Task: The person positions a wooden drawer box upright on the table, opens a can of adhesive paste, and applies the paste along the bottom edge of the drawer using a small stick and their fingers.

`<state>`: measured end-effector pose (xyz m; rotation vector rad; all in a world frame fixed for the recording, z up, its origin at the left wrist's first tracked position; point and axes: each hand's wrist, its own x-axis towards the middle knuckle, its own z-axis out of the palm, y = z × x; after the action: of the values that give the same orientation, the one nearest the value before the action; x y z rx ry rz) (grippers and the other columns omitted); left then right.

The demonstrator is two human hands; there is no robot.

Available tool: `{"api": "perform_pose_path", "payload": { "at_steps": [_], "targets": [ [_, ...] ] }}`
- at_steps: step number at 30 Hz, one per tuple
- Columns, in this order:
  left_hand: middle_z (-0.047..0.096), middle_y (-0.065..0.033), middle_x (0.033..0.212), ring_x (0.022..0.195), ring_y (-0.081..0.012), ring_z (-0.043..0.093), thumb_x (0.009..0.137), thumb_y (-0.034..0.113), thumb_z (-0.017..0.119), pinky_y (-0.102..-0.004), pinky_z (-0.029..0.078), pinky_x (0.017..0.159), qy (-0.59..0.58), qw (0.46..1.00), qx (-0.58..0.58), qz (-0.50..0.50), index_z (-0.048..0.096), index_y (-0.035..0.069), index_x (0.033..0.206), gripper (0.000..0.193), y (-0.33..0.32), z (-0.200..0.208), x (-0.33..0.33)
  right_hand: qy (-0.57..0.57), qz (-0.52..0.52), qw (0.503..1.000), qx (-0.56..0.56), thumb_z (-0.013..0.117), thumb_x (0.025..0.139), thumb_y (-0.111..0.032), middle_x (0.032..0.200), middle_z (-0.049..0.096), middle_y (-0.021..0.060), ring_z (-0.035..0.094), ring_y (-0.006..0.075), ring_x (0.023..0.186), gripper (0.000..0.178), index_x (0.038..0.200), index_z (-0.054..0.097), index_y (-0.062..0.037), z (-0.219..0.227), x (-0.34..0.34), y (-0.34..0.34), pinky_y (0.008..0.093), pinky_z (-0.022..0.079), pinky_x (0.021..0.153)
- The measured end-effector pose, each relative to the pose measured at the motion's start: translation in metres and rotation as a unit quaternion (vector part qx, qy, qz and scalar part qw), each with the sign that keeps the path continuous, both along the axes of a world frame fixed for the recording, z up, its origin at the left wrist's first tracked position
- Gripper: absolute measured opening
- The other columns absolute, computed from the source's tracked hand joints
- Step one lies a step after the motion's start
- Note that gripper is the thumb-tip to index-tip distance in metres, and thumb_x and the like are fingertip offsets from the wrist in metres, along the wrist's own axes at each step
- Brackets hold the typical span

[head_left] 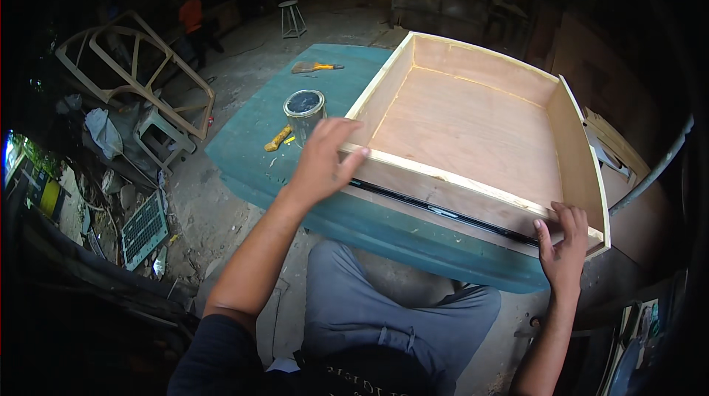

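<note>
A shallow open wooden drawer box (pixel 458 184) of pale plywood lies on a green worktable, its long near wall toward me. Yellowish lines run along its inner corners. A black metal drawer slide (pixel 443 211) runs along the outside of that near wall. My left hand (pixel 326 160) is on the near left corner, thumb and fingers around it. At the near right corner my right hand (pixel 564 247) grips the wall, with the thumb outside and the fingers over the rim. Just beyond my left hand stands a round metal can (pixel 304 112) with a dark top.
On the green worktable (pixel 255 119) lie a paintbrush (pixel 317 67) and a yellow-handled tool (pixel 278 138). Wooden frames (pixel 140 75) and a plastic stool (pixel 159 138) stand on the floor at left. A person in an orange shirt (pixel 190 15) and a stool (pixel 292 19) are farther back.
</note>
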<state>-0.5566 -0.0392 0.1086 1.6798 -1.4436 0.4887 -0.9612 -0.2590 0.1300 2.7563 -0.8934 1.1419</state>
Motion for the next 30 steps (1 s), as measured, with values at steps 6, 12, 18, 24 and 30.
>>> {"api": "perform_pose_path", "payload": {
  "at_steps": [6,12,18,24,30],
  "targets": [
    [0.073,-0.0149,0.106,0.099,-0.0355,0.069,0.085,0.018,0.086,-0.0442,0.055,0.092,-0.080,0.991,0.059,-0.095,0.075,0.001,0.118,0.038,-0.036,-0.009,-0.037,0.007,-0.002,1.000,0.005,0.085,0.087,-0.027,0.094,0.070,0.0129,0.064,0.0339,0.091,0.031,0.104,0.075,-0.0027,-0.020,0.030,-0.010,0.0446,0.045,0.086],
    [0.074,-0.0139,0.092,0.092,-0.0332,0.069,0.089,0.007,0.079,-0.0409,0.055,0.085,0.034,0.987,0.098,-0.119,0.080,0.000,0.108,0.020,-0.046,-0.003,-0.037,-0.040,0.017,0.998,0.037,0.083,0.087,-0.019,0.100,0.072,0.0149,0.066,0.0377,0.098,0.029,0.109,0.074,-0.0012,-0.024,0.013,-0.021,0.0478,0.050,0.093],
    [0.074,-0.0201,0.104,0.099,-0.0360,0.071,0.097,0.009,0.070,-0.0420,0.055,0.090,-0.028,0.998,0.020,-0.048,0.075,-0.004,0.117,0.024,-0.033,0.004,-0.011,-0.189,-0.152,0.967,-0.075,0.081,0.094,-0.020,0.124,0.066,0.0198,0.061,0.0389,0.120,0.040,0.126,0.068,-0.0001,-0.018,-0.043,-0.045,0.0461,0.049,0.103],
    [0.074,-0.0202,0.118,0.110,-0.0282,0.071,0.106,0.026,0.067,-0.0403,0.053,0.100,0.228,0.966,0.000,0.119,0.064,-0.003,0.137,0.042,-0.014,-0.018,0.047,-0.274,-0.268,0.921,0.073,0.075,0.103,-0.033,0.134,0.068,0.0206,0.065,0.0318,0.125,0.054,0.141,0.063,0.0028,-0.069,-0.152,-0.106,0.0418,0.049,0.109],
    [0.072,-0.0060,0.117,0.109,-0.0126,0.064,0.114,0.037,0.056,-0.0310,0.051,0.099,0.438,0.897,0.048,0.028,0.065,0.000,0.138,0.046,-0.003,-0.059,0.044,-0.275,-0.193,0.921,0.198,0.070,0.107,-0.036,0.141,0.066,0.0185,0.062,0.0253,0.129,0.056,0.143,0.060,0.0051,-0.096,-0.192,-0.131,0.0396,0.045,0.113]
  ]
}}
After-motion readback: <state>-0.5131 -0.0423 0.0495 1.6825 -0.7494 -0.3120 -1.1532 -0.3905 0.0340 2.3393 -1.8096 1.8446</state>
